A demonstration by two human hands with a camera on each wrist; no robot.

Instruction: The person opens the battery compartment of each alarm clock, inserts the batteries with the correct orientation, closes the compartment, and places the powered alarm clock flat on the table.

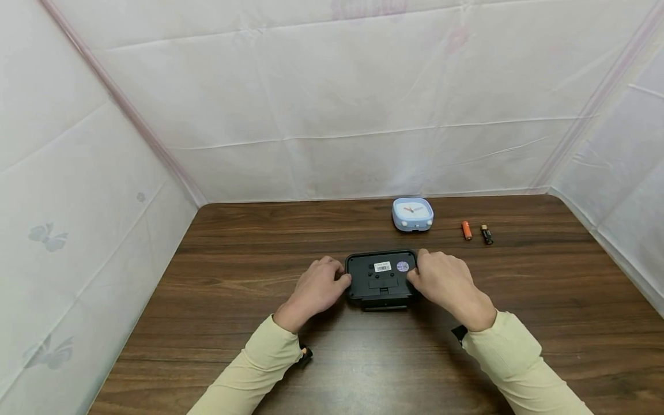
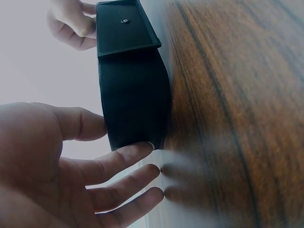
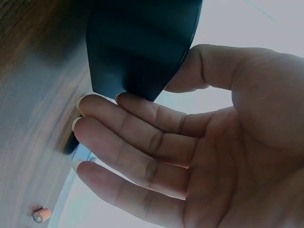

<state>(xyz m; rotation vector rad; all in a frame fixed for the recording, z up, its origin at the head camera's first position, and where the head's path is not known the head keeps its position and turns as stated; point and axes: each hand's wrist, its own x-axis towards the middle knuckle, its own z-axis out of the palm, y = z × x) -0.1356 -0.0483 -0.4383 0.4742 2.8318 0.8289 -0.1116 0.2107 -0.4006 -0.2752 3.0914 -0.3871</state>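
Note:
A black clock [image 1: 372,282] lies back up on the table, its battery cover, small knobs, barcode label and round purple sticker showing; its front is hidden. My left hand [image 1: 321,285] holds the clock's left end, thumb on the upper edge and index finger at the end in the left wrist view. At the opposite end my right hand [image 1: 448,288] pinches the casing between thumb and index finger, the other fingers stretched out beneath in the right wrist view. A narrow ledge with a screw [image 2: 125,21] runs along the side nearest me.
Behind the black clock stands a light blue clock [image 1: 412,214], dial up. To its right are an orange battery [image 1: 467,230] and a black battery [image 1: 486,234] with a gold end. White sheeting [image 1: 311,167] walls the brown wooden table [image 1: 249,248] at the back and sides.

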